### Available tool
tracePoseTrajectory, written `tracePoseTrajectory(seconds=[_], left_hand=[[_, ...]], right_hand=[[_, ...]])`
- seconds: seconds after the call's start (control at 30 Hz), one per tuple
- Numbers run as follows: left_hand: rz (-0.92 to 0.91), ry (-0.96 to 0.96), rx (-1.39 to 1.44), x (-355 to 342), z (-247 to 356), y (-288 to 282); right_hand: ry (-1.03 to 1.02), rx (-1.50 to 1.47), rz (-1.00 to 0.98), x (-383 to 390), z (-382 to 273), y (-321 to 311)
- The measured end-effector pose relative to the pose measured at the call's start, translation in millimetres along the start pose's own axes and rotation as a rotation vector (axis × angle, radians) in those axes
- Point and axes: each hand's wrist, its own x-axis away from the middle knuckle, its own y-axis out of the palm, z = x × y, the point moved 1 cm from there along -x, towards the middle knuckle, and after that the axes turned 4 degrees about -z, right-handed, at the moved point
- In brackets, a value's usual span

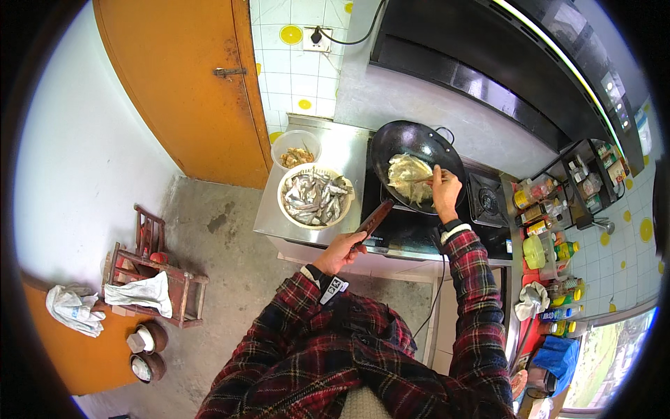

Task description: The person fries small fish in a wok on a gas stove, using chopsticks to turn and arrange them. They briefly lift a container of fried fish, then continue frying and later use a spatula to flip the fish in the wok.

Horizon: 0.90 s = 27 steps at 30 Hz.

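My left hand [340, 251] is wrapped round the wooden handle [373, 222] of a black wok [435, 145] on the stove. My right hand [445, 190] grips thin wooden chopsticks [423, 180] over the wok, their tips at the pale, frying fish pieces [406, 166]. Left of the wok, on the steel counter [268, 226], a cream plastic colander [285, 209] is heaped with small silvery fish [314, 194]. A clear bowl [283, 140] behind it holds brownish scraps.
An unused burner [487, 201] is right of the wok, beside bottles [537, 192] and a black rack [579, 146]. A range hood [474, 63] hangs above. An orange door [174, 77], a wooden chair [188, 293] with a white cloth, and round pots [143, 366] are to the left.
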Motion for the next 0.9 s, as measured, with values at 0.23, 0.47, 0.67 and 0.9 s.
tracePoseTrajectory(seconds=[0.23,0.47,0.67,0.9], left_hand=[[-0.019,0.011,0.022,-1,-4,-2],[0.038,0.008,0.003,-1,-3,0],[0.050,-0.008,-0.032,2,1,1],[0.102,0.011,-0.343,-17,20,4]], right_hand=[[0.168,-0.168,0.013,6,2,-34],[0.263,-0.376,-0.051,13,20,-19],[0.320,-0.363,-0.092,11,28,-20],[0.317,-0.415,-0.060,17,34,-32]])
